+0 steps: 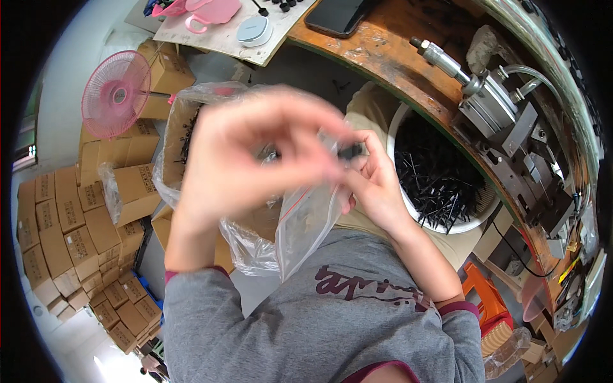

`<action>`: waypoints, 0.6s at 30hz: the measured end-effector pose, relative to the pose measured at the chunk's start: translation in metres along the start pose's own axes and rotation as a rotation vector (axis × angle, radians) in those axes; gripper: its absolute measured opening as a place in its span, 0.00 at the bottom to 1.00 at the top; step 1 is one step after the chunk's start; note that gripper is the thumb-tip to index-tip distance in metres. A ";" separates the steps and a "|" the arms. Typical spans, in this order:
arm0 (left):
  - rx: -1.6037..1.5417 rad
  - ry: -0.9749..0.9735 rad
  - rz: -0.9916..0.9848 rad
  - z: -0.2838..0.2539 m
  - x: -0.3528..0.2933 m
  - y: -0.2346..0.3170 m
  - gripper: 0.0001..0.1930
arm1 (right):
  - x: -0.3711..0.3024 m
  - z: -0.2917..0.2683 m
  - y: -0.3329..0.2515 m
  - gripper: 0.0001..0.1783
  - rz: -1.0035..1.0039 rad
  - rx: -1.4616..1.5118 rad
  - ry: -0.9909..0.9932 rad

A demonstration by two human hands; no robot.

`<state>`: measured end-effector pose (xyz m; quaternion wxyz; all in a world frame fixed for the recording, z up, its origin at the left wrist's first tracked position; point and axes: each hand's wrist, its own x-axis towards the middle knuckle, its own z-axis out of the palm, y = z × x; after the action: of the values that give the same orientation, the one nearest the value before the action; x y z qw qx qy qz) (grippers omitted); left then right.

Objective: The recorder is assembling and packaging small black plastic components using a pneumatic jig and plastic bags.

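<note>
My left hand [249, 153] is raised at the centre, smeared by motion, its curved fingers and thumb reaching toward my right hand. Between the two hands a small dark piece [349, 152] shows, too blurred to name. My right hand [378, 188] is closed, thumb and fingers pinching the upper edge of a clear plastic zip bag [310, 226] with a red line. The bag hangs down in front of my grey shirt, and my left hand partly covers its top. What is inside it, I cannot make out.
Slim black parts [431, 169] fill a white tub [469, 223] at right. A plastic-lined carton [171, 150] stands left. Beyond the tub, a wooden bench [396, 48] carries a metal clamping fixture [491, 102] and a phone [336, 18]. Stacked cartons [80, 246] and a pink fan [117, 96] are far left.
</note>
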<state>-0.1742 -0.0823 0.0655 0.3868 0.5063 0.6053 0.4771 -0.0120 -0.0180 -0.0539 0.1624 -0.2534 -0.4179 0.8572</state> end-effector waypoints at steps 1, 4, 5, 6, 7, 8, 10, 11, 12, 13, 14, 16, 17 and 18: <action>0.070 -0.084 -0.051 0.003 -0.020 0.000 0.15 | 0.000 0.004 0.001 0.20 0.001 0.001 -0.010; 0.460 -0.219 -0.287 0.014 -0.061 -0.021 0.12 | 0.002 0.008 -0.001 0.20 0.012 0.010 -0.021; 0.681 -0.201 -0.235 0.015 -0.069 -0.031 0.11 | 0.002 0.009 -0.001 0.20 0.023 0.001 -0.022; 0.757 -0.199 -0.184 0.014 -0.071 -0.031 0.11 | 0.001 0.010 -0.001 0.20 0.034 -0.007 -0.021; 0.835 -0.191 -0.127 0.012 -0.071 -0.031 0.11 | 0.002 0.010 -0.002 0.20 0.038 -0.021 -0.023; 0.913 -0.183 -0.067 0.011 -0.069 -0.031 0.10 | 0.001 0.010 -0.002 0.20 0.026 -0.021 -0.024; 0.726 -0.156 -0.044 0.009 -0.055 -0.018 0.10 | 0.000 0.010 0.002 0.19 -0.007 -0.024 -0.014; 0.635 -0.143 -0.030 0.007 -0.045 -0.010 0.10 | 0.000 0.009 0.001 0.19 -0.002 -0.030 -0.015; 0.613 -0.065 0.088 0.004 -0.028 -0.009 0.08 | -0.001 0.008 0.001 0.19 0.001 -0.035 -0.013; 0.621 0.038 0.157 0.001 -0.005 -0.012 0.06 | -0.001 0.007 0.001 0.19 0.002 -0.041 -0.007; 0.619 0.123 0.230 0.003 0.024 -0.015 0.04 | -0.002 0.005 0.002 0.19 0.009 -0.053 0.007; 0.683 0.199 0.498 0.005 0.084 -0.048 0.06 | -0.006 0.006 0.004 0.20 0.014 -0.009 -0.015; 0.756 0.187 0.703 0.006 0.116 -0.068 0.09 | -0.007 0.006 0.005 0.20 0.020 0.008 -0.026; 0.742 0.148 0.758 0.017 0.137 -0.076 0.12 | -0.008 0.005 0.007 0.20 0.017 -0.005 -0.035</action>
<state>-0.2026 0.0524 -0.0106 -0.0613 0.7572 0.5338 0.3715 -0.0082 -0.0291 -0.0544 0.1473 -0.2425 -0.4206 0.8618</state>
